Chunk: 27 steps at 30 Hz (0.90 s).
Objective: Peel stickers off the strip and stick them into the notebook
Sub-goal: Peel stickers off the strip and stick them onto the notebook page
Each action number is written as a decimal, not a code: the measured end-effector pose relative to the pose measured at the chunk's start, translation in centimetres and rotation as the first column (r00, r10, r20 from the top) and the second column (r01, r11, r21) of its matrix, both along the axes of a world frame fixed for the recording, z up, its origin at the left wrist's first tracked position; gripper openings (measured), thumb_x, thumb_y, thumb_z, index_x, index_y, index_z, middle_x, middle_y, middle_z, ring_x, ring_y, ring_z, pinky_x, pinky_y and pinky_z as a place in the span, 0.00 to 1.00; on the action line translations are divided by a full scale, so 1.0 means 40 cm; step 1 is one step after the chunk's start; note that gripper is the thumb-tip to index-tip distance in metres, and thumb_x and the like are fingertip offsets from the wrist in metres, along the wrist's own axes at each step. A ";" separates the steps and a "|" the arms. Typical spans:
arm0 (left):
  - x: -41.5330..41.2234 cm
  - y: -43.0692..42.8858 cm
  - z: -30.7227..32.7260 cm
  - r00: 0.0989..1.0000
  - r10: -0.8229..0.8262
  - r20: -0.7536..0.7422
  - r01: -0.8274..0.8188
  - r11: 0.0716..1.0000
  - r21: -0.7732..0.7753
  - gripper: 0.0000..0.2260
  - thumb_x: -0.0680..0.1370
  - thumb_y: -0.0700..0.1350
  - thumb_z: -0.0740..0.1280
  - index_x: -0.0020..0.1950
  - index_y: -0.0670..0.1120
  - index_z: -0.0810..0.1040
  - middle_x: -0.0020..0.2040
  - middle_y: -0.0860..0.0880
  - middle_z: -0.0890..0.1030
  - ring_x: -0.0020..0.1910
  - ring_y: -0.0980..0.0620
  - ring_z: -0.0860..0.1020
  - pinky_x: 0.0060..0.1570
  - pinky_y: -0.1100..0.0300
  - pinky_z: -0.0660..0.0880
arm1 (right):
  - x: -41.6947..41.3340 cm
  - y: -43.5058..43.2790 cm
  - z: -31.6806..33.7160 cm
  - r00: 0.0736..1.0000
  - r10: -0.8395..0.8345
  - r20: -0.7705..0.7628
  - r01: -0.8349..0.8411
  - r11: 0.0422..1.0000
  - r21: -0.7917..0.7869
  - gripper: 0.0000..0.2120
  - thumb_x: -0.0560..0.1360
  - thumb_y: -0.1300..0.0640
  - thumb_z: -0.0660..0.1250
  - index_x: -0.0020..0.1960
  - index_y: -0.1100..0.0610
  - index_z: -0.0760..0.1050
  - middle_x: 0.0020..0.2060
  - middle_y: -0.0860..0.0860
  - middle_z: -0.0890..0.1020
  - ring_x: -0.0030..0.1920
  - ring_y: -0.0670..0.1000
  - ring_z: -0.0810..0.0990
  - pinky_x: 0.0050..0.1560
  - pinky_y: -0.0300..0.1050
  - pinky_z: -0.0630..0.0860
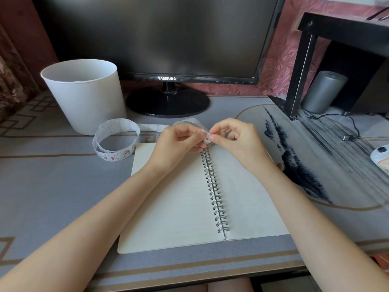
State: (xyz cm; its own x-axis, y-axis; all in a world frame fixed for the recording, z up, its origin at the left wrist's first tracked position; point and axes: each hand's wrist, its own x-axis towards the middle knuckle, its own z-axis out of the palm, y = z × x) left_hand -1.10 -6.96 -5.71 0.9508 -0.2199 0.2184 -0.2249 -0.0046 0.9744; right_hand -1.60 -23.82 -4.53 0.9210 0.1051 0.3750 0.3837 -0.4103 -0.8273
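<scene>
A: Where is the notebook [179, 207] laid?
B: On the desk [52, 186], near the front edge.
A: And the sticker strip [117, 126]?
B: It is coiled just left of the notebook's far corner; its end is pinched over the spiral's far end by the left hand [179, 140] and right hand [233, 135].
A: What is found behind?
B: A tub [84, 98] far left, a monitor [160, 34] far centre; a mat [336, 165] is spread right.
</scene>
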 end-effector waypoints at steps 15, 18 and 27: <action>0.003 0.000 -0.003 0.999 0.028 -0.018 -0.028 0.999 0.032 0.06 0.78 0.38 0.66 0.44 0.37 0.80 0.38 0.42 0.82 0.36 0.55 0.81 0.40 0.63 0.80 | -0.010 0.000 0.006 1.000 0.008 0.020 -0.006 0.995 -0.097 0.04 0.70 0.61 0.74 0.42 0.61 0.80 0.32 0.44 0.75 0.28 0.39 0.71 0.32 0.28 0.64; 0.003 0.000 -0.003 0.998 0.061 -0.030 -0.060 0.998 0.031 0.07 0.79 0.38 0.66 0.41 0.40 0.79 0.35 0.46 0.81 0.35 0.54 0.81 0.40 0.63 0.80 | -0.002 -0.006 -0.001 0.991 0.045 0.125 -0.017 0.977 -0.213 0.04 0.70 0.58 0.74 0.41 0.56 0.80 0.39 0.45 0.74 0.42 0.45 0.72 0.44 0.32 0.65; 0.012 0.008 -0.006 0.989 0.141 -0.048 -0.140 0.990 0.028 0.08 0.79 0.40 0.65 0.41 0.39 0.79 0.36 0.46 0.81 0.36 0.54 0.81 0.39 0.62 0.80 | 0.007 -0.040 0.028 0.996 -0.088 -0.004 0.087 0.989 0.119 0.06 0.69 0.60 0.75 0.38 0.54 0.78 0.35 0.46 0.81 0.35 0.42 0.75 0.40 0.35 0.72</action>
State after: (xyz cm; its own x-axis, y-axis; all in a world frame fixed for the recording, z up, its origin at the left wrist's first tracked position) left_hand -0.62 -6.65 -5.93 0.9822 -0.0881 0.1662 -0.1715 -0.0570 0.9835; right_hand -1.32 -25.42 -3.42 0.9244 -0.0214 0.3809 0.3515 -0.3407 -0.8720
